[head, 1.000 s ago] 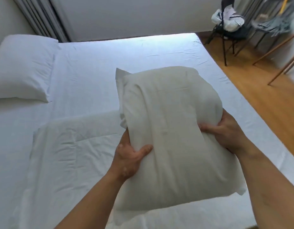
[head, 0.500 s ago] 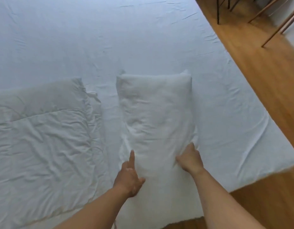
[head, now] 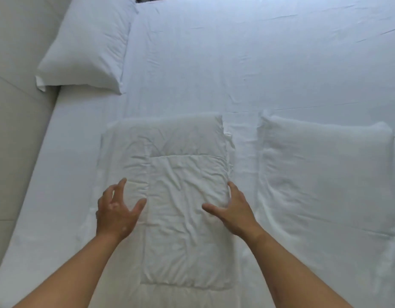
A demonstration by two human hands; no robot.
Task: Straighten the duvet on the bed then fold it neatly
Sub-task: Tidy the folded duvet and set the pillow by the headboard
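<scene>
Bed held folded duvet, pillow just beside. Left hand and right hand spread open at duvet sides, gripping nothing, probably to square it.

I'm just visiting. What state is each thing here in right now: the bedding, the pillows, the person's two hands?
Duvet: folded into a thick rectangle, wrinkled, flat on the bed.
Left hand: open, fingers spread, holding nothing, over the duvet's left side.
Right hand: open, fingers at the duvet's right edge.
Right pillow: lying flat beside the duvet, apart from it.
Far pillow: lying flat at the bed's corner.
Sheet: spread out, lightly creased.
</scene>
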